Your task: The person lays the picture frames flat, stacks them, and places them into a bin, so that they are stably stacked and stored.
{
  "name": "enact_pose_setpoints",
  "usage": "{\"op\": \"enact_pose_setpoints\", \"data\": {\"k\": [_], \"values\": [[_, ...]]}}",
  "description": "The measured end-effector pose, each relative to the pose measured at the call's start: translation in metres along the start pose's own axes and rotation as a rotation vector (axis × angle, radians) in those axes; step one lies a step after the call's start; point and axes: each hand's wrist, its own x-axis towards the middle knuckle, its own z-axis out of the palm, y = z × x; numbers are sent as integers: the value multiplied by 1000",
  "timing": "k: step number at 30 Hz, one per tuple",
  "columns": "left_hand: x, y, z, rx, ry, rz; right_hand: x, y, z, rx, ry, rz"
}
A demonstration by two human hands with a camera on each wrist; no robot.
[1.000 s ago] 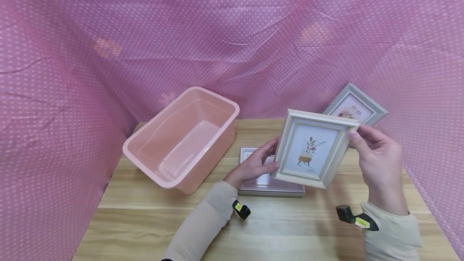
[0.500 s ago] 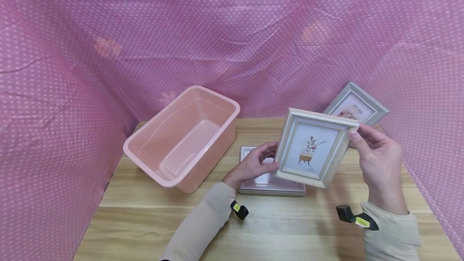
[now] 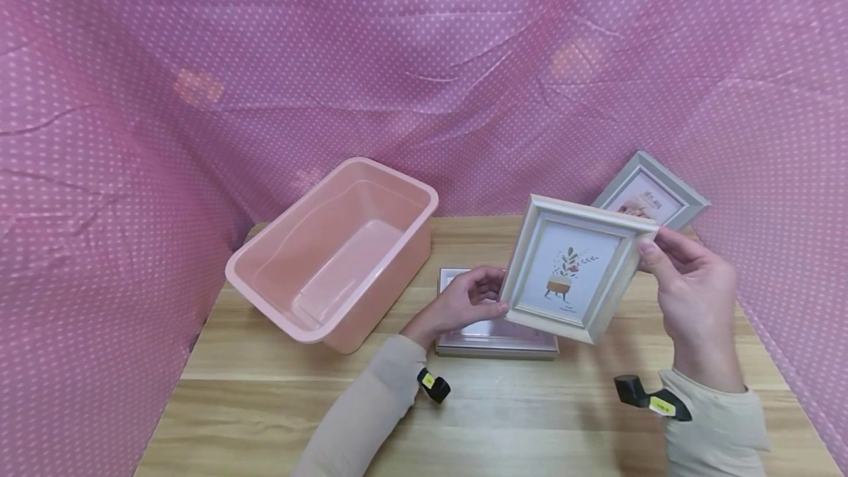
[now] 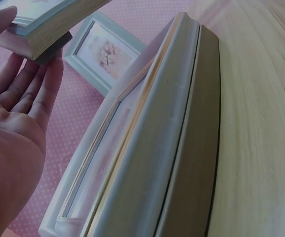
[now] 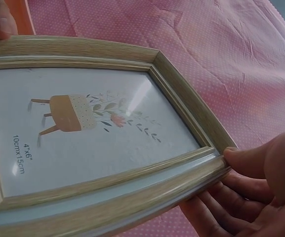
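A cream picture frame [image 3: 563, 271] with a potted-plant print is held up, tilted, above the table. My right hand [image 3: 698, 297] pinches its right edge near the upper corner, thumb in front and fingers behind. At the lower left edge, my left hand [image 3: 457, 308] holds it with the thumb on the front rim and the fingers curled behind. The left wrist view shows those fingertips by a dark piece [image 4: 53, 48] on the frame's back. Below lies a stack of picture frames [image 3: 497, 348], partly hidden by the left hand and the held frame.
An open pink plastic tub [image 3: 371, 297] stands at the left of the wooden table [image 3: 265, 403]. Behind the held frame, a grey-green picture frame [image 3: 685, 201] stands at the back right. Pink dotted cloth [image 3: 424, 79] encloses the table's back and sides.
My left hand has shifted slightly left and down along the frame's edge, its thumb now closer to the rim. The frame has tilted up a little; my right hand stays put.
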Motion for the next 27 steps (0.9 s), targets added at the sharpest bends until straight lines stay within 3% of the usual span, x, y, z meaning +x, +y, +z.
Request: {"op": "enact_pose_setpoints", "data": {"k": [10, 22, 27], "values": [[-12, -5, -7, 54, -50, -34, 2, 1, -1, 20, 10, -4], [-19, -8, -7, 40, 20, 2, 1, 2, 2, 144, -30, -25], [-24, -10, -7, -5, 83, 19, -1, 2, 4, 192, -77, -37]]}}
